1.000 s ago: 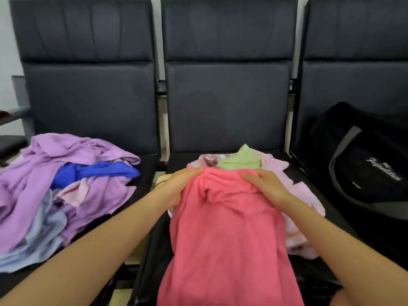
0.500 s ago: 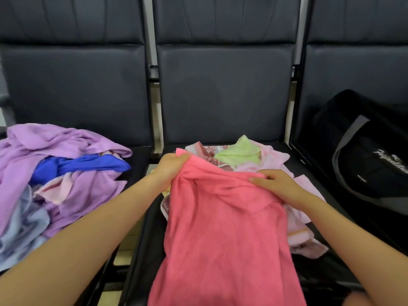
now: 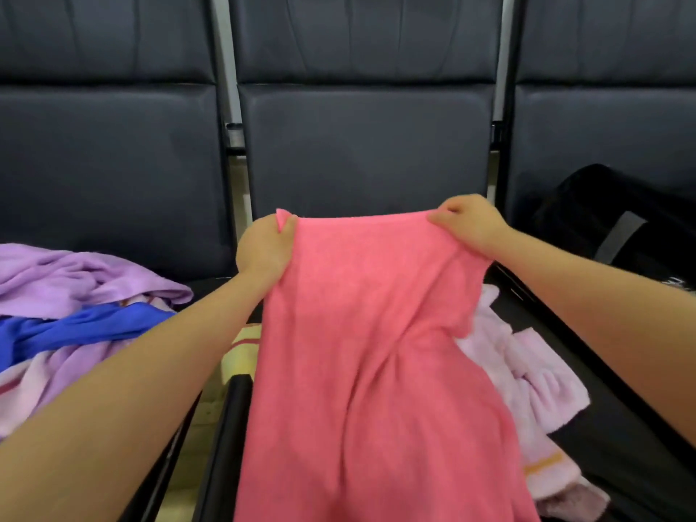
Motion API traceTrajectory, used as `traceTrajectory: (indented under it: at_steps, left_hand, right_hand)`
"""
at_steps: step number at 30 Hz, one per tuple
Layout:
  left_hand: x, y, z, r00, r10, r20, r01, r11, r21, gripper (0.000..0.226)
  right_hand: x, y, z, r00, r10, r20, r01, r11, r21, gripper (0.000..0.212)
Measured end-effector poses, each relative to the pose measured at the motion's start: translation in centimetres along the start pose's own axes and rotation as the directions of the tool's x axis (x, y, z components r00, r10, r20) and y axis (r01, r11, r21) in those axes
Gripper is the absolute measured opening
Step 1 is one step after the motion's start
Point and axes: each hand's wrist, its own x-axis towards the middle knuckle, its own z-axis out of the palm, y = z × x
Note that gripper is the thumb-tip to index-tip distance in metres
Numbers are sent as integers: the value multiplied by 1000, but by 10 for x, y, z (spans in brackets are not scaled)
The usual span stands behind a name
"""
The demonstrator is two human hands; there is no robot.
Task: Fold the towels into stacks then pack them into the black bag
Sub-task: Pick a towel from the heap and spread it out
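Row of three dark padded chairs (image 3: 361, 152) filled the background, backrests upright, narrow gaps between them. Pink towel (image 3: 369, 352) was held up in front of the middle chair, top edge stretched roughly level between both hands, the rest hanging down toward the bottom of the view with soft vertical creases. Left hand (image 3: 265, 246) gripped the top left corner, thumb on the near face and fingers curled behind; a small tip of the corner stuck up above the thumb. Right hand (image 3: 469, 222) pinched the top right corner, fingers curled over the edge. Both forearms were bare and extended forward. Black bag (image 3: 617, 220) sat on the right chair, grey strap visible, well apart from the held towel; can't tell whether it was open. Pale pink towels (image 3: 527, 378) lay crumpled on the middle seat, partly hidden behind the pink towel's right side. Left chair carried an unfolded heap: lilac towel (image 3: 75, 273) on top, blue cloth (image 3: 75, 329) across its middle. A pale yellow cloth (image 3: 243, 348) showed just left of the pink towel, mostly hidden.
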Motion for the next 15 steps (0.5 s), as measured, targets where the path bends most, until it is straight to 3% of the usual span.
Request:
traceTrajectory:
  at_steps: [3,6,8,12,15]
  left_hand:
    - [27,-13,18,998,-4,-56,7,999,44,48]
    - [41,-35,38,995,-65,-74,74,990,118,47]
    - [42,-54,50,989,-149,14,143,971,190,46]
    - [23,-90,58,914,-288,284,228,947,226,39]
    - [2,-93,43,896,-332,294,291,941,175,45]
  right_hand:
    - [40,-6,18,998,-45,-52,38,989,-142,26]
    - [56,-5,54,993,-5,-122,-24,970,-242,21]
    - [53,0,79,993,-1,-114,-33,953,-301,21]
    - [30,5,99,984,66,168,-2,934,-358,36]
    - [6,-9,80,990,-2,140,64,895,-441,45]
